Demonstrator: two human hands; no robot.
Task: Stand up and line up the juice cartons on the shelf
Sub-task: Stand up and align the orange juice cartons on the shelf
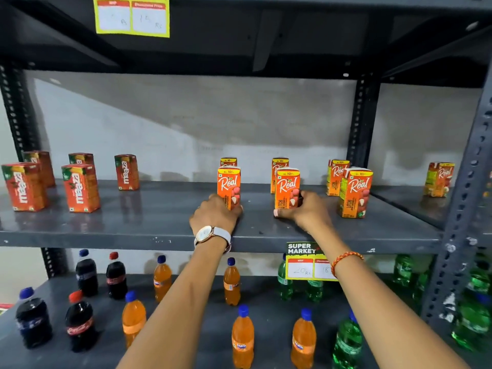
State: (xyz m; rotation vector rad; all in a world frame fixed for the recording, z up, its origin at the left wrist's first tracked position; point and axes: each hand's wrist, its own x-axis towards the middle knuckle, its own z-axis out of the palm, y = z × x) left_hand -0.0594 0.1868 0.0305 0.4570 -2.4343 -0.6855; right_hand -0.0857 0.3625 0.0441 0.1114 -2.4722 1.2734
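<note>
- Left hand [215, 212] was seen wrapped round the base of the front-left Real carton [229, 186]; right hand [306, 209] was closed likewise on the front-middle Real carton [287, 188]. Both cartons stood upright on the grey shelf [159, 222], near its front edge.
- A third front carton [355, 193] stood untouched to the right, with three more Real cartons just behind the front ones; all were upright.
- Judged step: squaring the two held cartons into one front row. It would be done best by sliding them low along the shelf, faces kept forward, until their fronts matched the third front carton and the gaps were even.
- Five Maaza cartons [80, 187] stood far left, in loose order.
- Hidden: the lower parts of both held cartons, behind the fingers. The rear left carton [228, 162] showed only its top.
- A lone carton [439, 179] in the right bay was blurred.
</note>
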